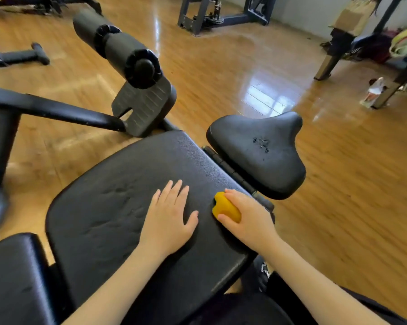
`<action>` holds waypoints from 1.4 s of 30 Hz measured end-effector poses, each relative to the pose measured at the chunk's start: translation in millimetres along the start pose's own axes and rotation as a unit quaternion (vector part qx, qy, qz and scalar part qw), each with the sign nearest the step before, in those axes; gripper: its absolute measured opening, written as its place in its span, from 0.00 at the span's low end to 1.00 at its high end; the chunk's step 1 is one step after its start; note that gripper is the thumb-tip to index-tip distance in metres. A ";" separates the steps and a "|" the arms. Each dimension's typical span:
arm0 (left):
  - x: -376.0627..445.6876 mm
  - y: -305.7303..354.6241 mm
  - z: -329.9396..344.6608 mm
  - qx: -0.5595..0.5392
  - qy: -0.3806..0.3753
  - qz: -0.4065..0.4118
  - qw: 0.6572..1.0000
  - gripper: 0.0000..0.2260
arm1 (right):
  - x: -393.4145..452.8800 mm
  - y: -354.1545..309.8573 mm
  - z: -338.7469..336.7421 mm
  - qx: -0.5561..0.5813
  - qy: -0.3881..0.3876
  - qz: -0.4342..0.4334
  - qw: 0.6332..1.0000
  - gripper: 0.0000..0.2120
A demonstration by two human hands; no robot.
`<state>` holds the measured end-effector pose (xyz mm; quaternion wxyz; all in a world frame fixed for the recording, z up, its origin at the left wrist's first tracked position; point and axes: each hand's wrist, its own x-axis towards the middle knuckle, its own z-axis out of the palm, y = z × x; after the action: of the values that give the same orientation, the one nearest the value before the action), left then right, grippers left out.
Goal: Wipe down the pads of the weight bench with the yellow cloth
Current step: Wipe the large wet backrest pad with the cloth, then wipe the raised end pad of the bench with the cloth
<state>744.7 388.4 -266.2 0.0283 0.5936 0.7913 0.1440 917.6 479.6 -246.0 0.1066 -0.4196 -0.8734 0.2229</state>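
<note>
Resting flat with fingers straight, the left hand is laid on the bench pad, while the yellow cloth is gripped by the right hand beside it.

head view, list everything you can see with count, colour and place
main pad: one, black, centre, under both hands
seat pad: one, black, scuffed on top, right of the main pad
end pad: one, black, bottom left
foam roller: one, black, upper left
yellow cloth: one, bunched on the main pad's right edge
frame: one, dark, top centre on the wooden floor
left hand: flat on the main pad
right hand: grip around the yellow cloth
</note>
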 end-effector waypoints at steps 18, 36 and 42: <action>-5.5 9.3 -9.9 -0.002 -0.052 -0.021 0.998 0.26 | -29.1 -8.7 -11.9 0.027 -0.055 0.024 0.998 0.25; 105.2 81.5 29.9 0.008 -0.049 -0.010 0.999 0.26 | 83.8 171.3 -83.8 0.191 0.143 0.161 0.958 0.21; 107.0 83.9 30.9 0.006 -0.058 -0.010 0.998 0.25 | 63.2 151.4 -47.6 0.132 0.183 0.092 0.970 0.23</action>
<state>798.0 517.1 -260.3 0.0721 0.5928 0.7954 0.1040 999.6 626.2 -276.8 0.2979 -0.5140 -0.7597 0.2645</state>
